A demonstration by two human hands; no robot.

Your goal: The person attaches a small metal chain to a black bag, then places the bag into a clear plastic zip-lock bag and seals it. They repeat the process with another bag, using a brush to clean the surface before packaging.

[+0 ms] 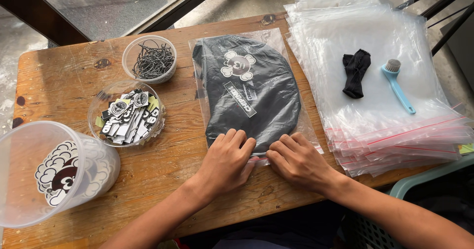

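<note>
At lower centre, the left hand (228,161) and right hand (296,159) press flat, grasping nothing, sealing the clear plastic zip bag (210,88) around the black printed cap (252,93).

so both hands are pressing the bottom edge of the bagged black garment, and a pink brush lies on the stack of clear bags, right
Not quite: the brush is light blue, not pink, as the head view shows. The rest holds: the left hand and right hand press the bottom edge of the bagged black garment, and the brush lies on the stack of clear bags.

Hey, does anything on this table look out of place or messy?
Mostly tidy. One oddity: a crumpled black cloth and a blue brush lie loose on the stack of clear bags, whose near edges fan out unevenly.
</note>
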